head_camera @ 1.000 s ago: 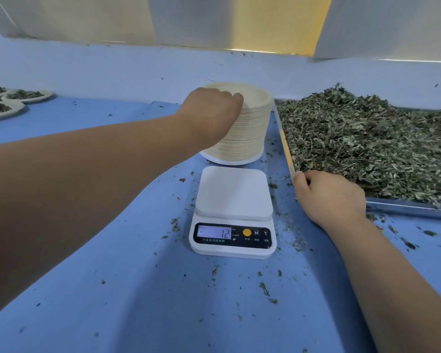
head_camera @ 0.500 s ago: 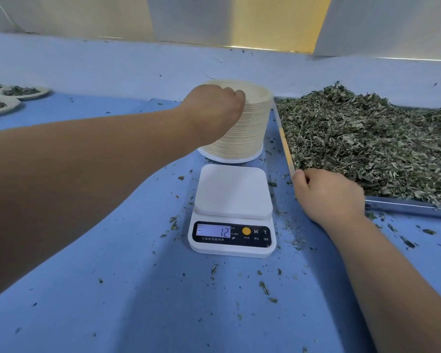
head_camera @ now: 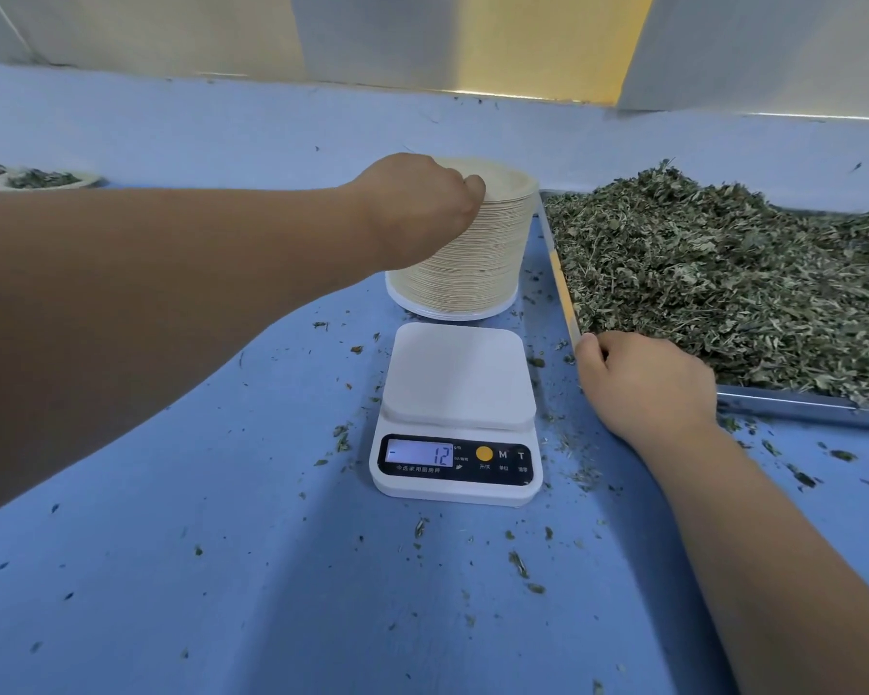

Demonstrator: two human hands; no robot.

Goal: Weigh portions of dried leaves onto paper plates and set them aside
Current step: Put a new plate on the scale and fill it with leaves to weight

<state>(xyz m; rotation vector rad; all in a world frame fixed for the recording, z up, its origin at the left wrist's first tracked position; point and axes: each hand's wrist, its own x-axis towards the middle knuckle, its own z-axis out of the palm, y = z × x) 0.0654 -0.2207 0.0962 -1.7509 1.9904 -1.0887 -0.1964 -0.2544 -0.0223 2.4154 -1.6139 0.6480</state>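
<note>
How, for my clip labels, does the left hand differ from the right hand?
The left hand is raised, gripping the top of the stack of paper plates; the right hand sits low on the blue table. The left works behind the scale; the right holds the metal tray corner beside it. Both have curled fingers.

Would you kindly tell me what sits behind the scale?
A stack of paper plates stands there; the left hand grips its top edge. The hand and wrist hide the stack's left side.

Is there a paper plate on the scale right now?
No, the scale platform is bare; the left hand grips the top of the plate stack.
</note>
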